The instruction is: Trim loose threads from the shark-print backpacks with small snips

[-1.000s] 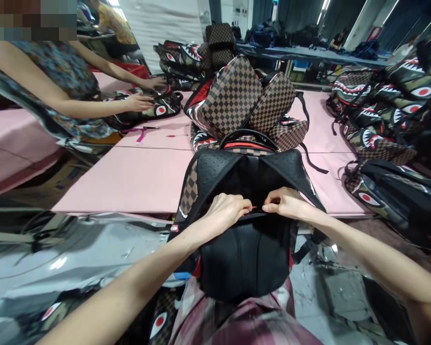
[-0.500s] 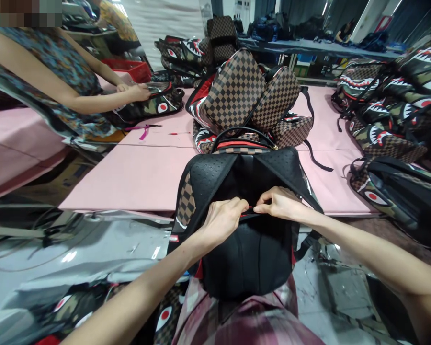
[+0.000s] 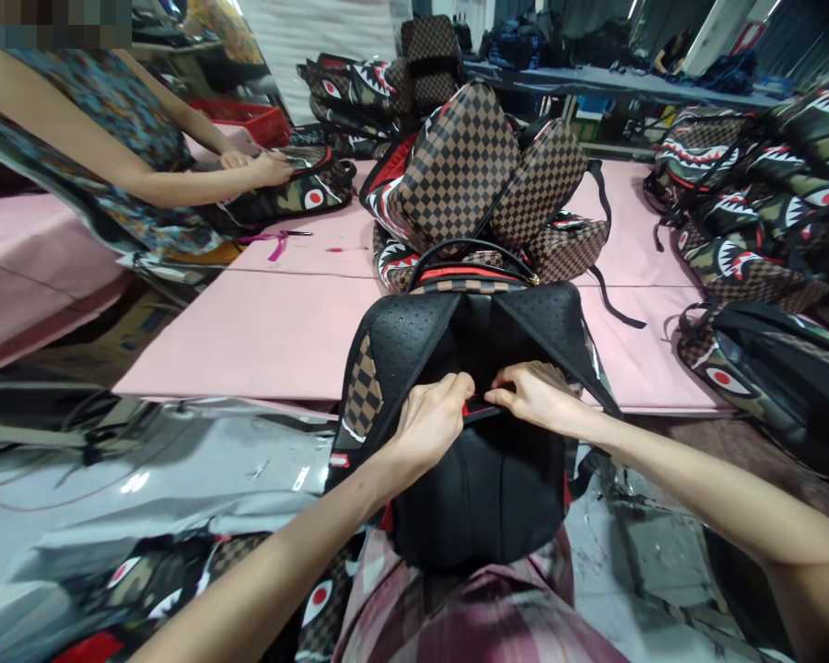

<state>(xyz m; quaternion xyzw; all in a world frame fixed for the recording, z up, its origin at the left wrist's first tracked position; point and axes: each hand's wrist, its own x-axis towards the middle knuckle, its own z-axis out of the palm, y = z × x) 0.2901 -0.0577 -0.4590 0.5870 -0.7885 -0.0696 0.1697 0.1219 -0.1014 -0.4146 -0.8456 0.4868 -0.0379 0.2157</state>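
Observation:
A black backpack (image 3: 484, 479) with padded back panel and checkered brown sides lies on my lap, its top resting on the pink table (image 3: 269, 331). My left hand (image 3: 432, 419) and my right hand (image 3: 535, 396) meet at the middle of the back panel. Both pinch a small red tab or strip (image 3: 475, 406) at a seam there. The two black shoulder straps (image 3: 401, 336) spread out above my hands.
A heap of checkered brown backpacks (image 3: 470, 175) stands right behind mine. Camouflage shark-mouth backpacks (image 3: 746, 203) pile up on the right. A co-worker's hands (image 3: 262, 166) handle another bag at the left; pink-handled scissors (image 3: 276, 241) lie near. Clear plastic sheeting (image 3: 145, 479) covers the lower left.
My two hands have drawn closer together and the red tab between them shows more. The co-worker's hands moved slightly on their bag. The camera tilted a little.

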